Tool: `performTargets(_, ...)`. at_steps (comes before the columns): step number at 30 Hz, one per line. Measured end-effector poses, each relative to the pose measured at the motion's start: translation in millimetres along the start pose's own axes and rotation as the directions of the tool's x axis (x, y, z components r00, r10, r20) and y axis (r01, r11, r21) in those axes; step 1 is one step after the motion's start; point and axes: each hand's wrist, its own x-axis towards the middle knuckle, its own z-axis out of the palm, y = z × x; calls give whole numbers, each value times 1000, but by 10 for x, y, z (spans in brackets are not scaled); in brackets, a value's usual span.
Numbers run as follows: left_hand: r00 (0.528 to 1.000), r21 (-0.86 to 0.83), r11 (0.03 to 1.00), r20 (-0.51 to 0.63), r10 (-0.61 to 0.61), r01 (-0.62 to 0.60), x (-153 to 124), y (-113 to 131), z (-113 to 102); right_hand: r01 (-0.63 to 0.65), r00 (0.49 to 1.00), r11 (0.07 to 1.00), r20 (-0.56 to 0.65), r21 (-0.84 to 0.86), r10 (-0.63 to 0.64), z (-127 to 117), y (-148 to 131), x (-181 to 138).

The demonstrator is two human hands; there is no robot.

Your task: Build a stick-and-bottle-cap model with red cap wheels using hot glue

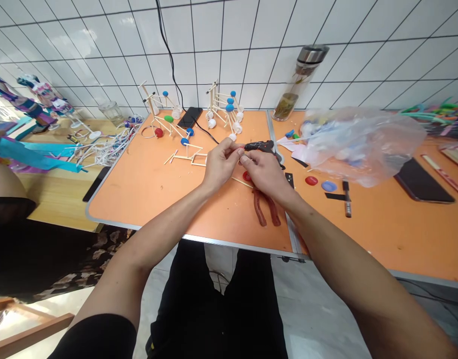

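Observation:
My left hand (221, 164) and my right hand (264, 172) meet above the orange table (146, 189), fingertips pinched together on something small that I cannot make out. A black glue gun (261, 146) lies just behind my fingers. Red-handled pliers (265, 209) and a thin wooden stick (241, 182) lie under my right hand, next to a red cap (247, 176). Stick frames with blue, red and green caps (184, 142) lie to the left of my hands.
Two upright stick models (223, 107) and a black phone (189, 117) with a cable stand at the back. A glass bottle (298, 85), a plastic bag of caps (359, 142), loose caps (329, 186), a marker (347, 199) and a tablet (423, 180) lie right. Another person sits at left.

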Motion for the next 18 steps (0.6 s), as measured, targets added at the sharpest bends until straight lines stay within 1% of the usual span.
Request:
performTargets(1,1000,-27,1000,5,-13,13,3,14,5,-51,996,984,75,173,38,-17,10,14)
performTargets(2,1000,-52,998,5,-22,22,9,26,8,-102,988,952,138,287,64,-29,21,25)
performTargets(3,1000,-73,997,0,-29,28,15,34,9,-124,984,936,160,328,74,-35,31,34)
performTargets(4,999,-90,995,-8,-35,34,23,37,7,-104,989,949,130,298,68,-32,41,38)
performTargets(5,999,-102,994,-19,-44,42,32,36,1,-51,997,978,60,203,39,-21,52,38)
performTargets(6,998,-112,992,-30,-59,55,40,31,-7,13,1000,998,-23,63,-12,-5,61,35)
performTargets(7,996,-120,990,-38,-77,72,47,23,-17,65,994,994,-85,-91,-73,15,70,28)
performTargets(8,995,-127,988,-44,-95,88,52,13,-27,97,986,969,-111,-229,-125,34,75,19)
performTargets(10,992,-140,984,-49,-116,108,56,-7,-46,126,979,904,-94,-410,-179,63,75,-3)
performTargets(13,992,-162,981,-50,-112,103,50,-25,-57,136,982,849,-43,-510,-183,66,40,-34)
performTargets(18,987,-191,971,-37,-156,146,44,-25,-43,79,995,810,2,-581,-96,30,-41,-60)
